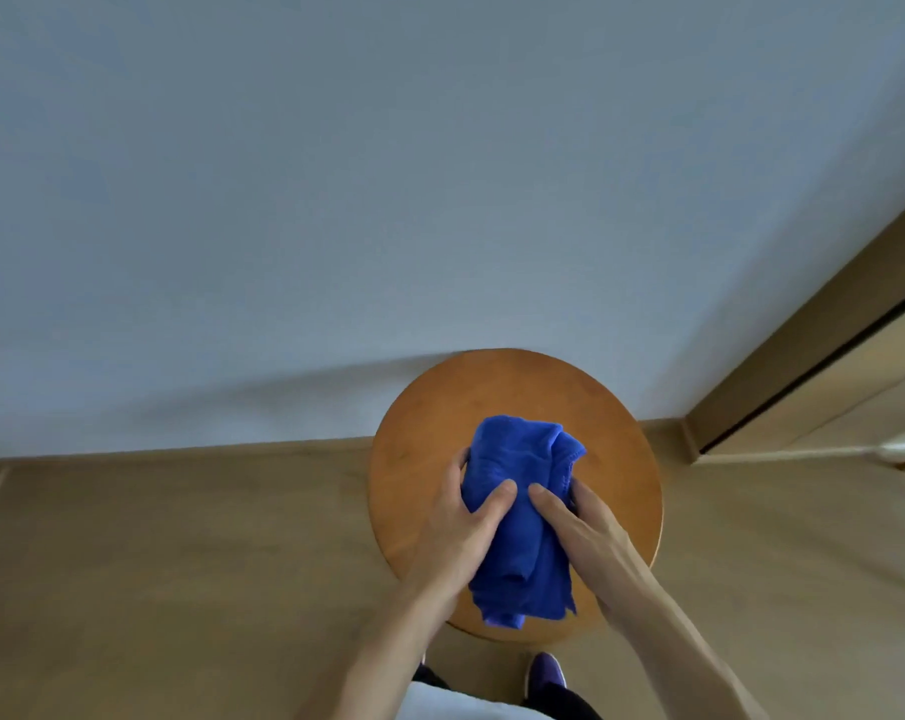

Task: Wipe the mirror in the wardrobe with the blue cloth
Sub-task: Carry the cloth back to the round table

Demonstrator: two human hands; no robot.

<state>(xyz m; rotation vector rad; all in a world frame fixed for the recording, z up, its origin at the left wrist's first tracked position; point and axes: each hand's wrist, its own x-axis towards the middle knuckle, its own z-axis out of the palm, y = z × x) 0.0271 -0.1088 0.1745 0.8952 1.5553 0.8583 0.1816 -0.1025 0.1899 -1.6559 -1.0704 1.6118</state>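
Note:
A crumpled blue cloth [523, 491] is held between both my hands over a round wooden stool [429, 439]. My left hand [466, 532] grips its left side, thumb on top and fingers curled behind the fabric. On the right side, my right hand [585, 532] grips it the same way. The cloth's lower end hangs loose between my wrists. No mirror or wardrobe interior is in view.
The stool stands against a plain pale wall [388, 174] on a wooden floor [154, 563]. At the right edge runs a wooden frame with a dark gap [814, 376], possibly a sliding door. My purple shoe [546, 670] shows below the stool.

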